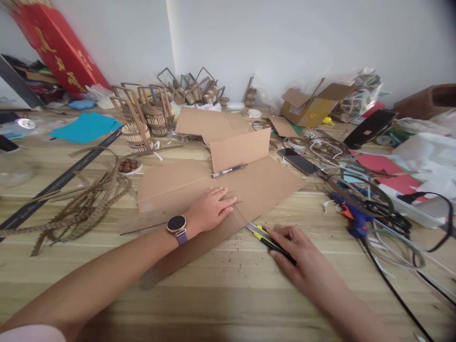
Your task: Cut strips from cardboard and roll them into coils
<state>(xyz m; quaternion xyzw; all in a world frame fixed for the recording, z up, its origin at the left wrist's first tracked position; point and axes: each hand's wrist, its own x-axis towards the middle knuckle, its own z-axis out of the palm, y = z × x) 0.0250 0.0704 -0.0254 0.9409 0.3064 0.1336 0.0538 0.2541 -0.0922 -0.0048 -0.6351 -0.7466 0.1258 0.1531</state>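
Observation:
A flattened cardboard sheet [263,183] with creases and one raised flap lies in the middle of the wooden table. My left hand [210,209], with a watch on the wrist, rests flat on the cardboard, fingers stretched out. In my right hand [297,254] is a yellow and black utility knife [272,243], its blade out and its tip at the near edge of the cardboard, just right of my left hand. A dark pen [229,170] lies on the sheet at the foot of the raised flap.
Woven strips [85,204] and a small dish of brown balls [128,166] lie left. Small baskets [137,130] stand behind. A phone [298,160], a blue glue gun [358,221] and tangled cords are on the right. An open cardboard box [313,107] sits at the back.

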